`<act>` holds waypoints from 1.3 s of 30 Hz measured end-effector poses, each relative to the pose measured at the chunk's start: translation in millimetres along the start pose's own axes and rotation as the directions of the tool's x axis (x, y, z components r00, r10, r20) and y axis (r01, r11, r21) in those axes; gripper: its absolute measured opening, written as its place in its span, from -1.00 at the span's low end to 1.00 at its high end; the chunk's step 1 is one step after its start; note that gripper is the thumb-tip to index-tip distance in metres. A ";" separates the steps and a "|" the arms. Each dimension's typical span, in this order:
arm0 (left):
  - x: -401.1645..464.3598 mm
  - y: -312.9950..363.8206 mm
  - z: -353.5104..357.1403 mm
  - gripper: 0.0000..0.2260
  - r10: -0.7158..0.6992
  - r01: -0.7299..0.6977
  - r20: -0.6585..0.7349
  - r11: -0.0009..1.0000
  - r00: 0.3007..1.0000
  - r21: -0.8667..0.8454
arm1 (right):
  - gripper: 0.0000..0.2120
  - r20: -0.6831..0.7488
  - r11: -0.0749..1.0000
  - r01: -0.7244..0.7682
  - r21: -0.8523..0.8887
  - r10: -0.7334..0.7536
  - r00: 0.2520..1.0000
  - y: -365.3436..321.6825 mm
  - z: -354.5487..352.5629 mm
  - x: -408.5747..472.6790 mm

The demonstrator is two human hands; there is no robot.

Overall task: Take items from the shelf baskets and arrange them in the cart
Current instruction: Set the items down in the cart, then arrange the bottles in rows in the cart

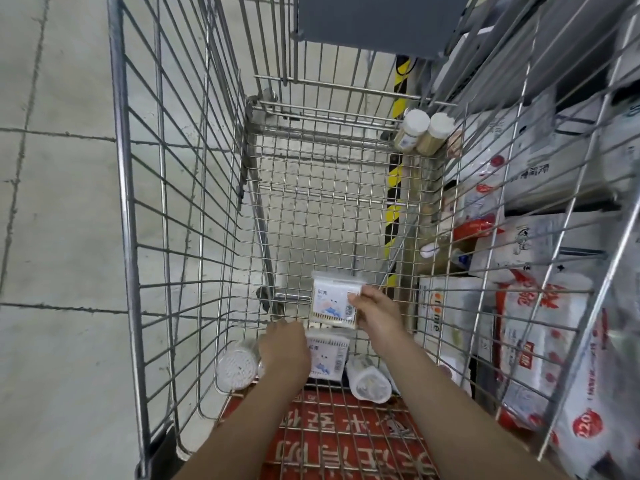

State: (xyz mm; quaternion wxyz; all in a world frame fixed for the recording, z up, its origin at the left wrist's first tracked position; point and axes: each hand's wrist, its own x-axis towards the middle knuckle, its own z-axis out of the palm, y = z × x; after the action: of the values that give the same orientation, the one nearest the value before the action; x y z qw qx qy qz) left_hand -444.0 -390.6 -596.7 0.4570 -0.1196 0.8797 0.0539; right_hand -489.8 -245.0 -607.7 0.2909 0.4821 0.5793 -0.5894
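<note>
Hands hold flat square swab packs inside wire-mesh cart.

Bright even light, wide-angle edge bending, right side — perhaps motion — blurred

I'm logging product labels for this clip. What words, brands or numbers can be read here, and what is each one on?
"220": red circle on the white-and-red pack outside the cart's right side.
Orange-and-grey letters on the white box: partly readable, apparently ending "me"; brand uncertain.
Cotton swab pack pinched by the right hand: characters and barcode too small.
Red panel on the cart: large characters, upside down, not legible.
</note>
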 end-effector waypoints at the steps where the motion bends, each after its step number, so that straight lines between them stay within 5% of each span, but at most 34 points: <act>1: 0.4 0.4 0.7 -0.81 -0.004 0.004 -0.001 1.000 1.000 0.004 | -0.64 -0.017 0.999 0.015 -0.032 -0.016 1.000 2.4 1.5 2.1; 5: 0.7 1.6 1.1 -0.81 -0.013 0.013 -0.016 0.999 1.000 0.031 | -0.60 -0.041 0.938 0.109 -0.330 -0.129 0.991 5.4 4.9 7.2; 17: 0.0 3.8 -6.5 -0.82 0.010 -0.010 0.038 1.000 0.999 0.008 | -0.75 0.072 0.692 0.317 -0.649 -0.359 0.930 17.9 3.9 -6.6; 22: -5.3 2.7 -14.5 -0.84 0.038 -0.039 -0.025 0.999 0.999 -0.021 | -0.81 0.083 0.673 0.283 -0.683 -0.314 0.946 17.2 0.8 -14.1; 25: -0.7 3.1 -17.7 -0.81 0.089 -0.117 -0.121 0.963 0.989 -0.245 | -0.78 0.067 0.689 0.251 -0.680 -0.282 0.957 19.7 5.0 -13.9; 30: 8.6 8.7 -22.4 -0.68 0.191 -0.211 -0.093 0.836 0.977 -0.506 | -0.87 -0.010 0.630 0.192 -0.753 -0.302 0.953 25.3 4.0 -8.1; 35: 4.7 3.3 -16.6 -0.74 0.201 -0.197 -0.047 0.840 0.979 -0.505 | -0.86 -0.009 0.542 0.155 -0.826 -0.288 0.958 23.0 -1.3 -11.7; 39: -3.5 -3.4 -33.5 -0.70 0.189 -0.234 -0.139 0.815 0.972 -0.530 | -0.85 0.027 0.485 0.141 -0.863 -0.234 0.972 13.2 -2.4 -21.7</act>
State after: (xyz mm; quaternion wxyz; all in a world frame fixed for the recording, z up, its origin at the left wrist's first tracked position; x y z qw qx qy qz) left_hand -467.7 -400.2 -574.5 0.3601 -0.1476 0.8536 0.3463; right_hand -469.4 -249.5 -593.1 0.3980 0.2353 0.8566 -0.2292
